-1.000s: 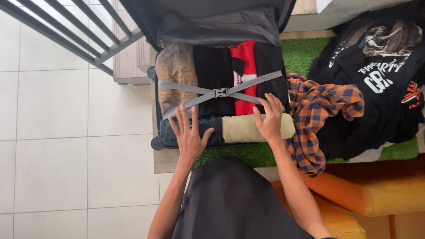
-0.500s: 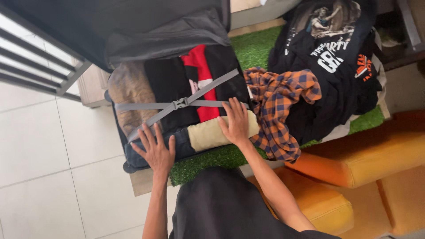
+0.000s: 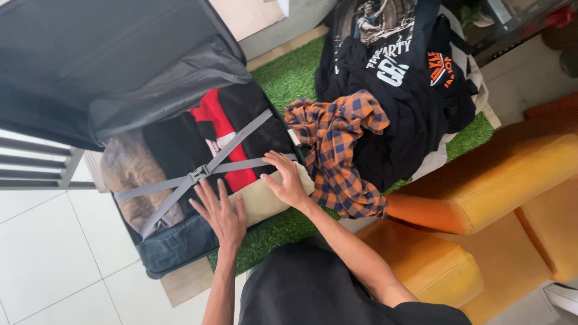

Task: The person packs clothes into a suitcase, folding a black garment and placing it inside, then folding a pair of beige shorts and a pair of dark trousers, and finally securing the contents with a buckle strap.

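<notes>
I am kneeling in a home, in a living space: white floor tiles (image 3: 48,241) are lying at the left, a green grass-like rug (image 3: 289,72) is spreading under an open suitcase (image 3: 120,72), and orange cushions (image 3: 500,174) are sitting at my right beside heaped clothes (image 3: 391,84).

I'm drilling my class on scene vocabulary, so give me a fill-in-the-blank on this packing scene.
1. Two grey straps cross and meet at a ____ over the folded clothes.
2. Both the left hand and right hand rest on the ____ rolled garment.
3. The orange and navy ____ shirt lies on the green turf beside the suitcase.

Missing words: buckle; beige; checked
</notes>
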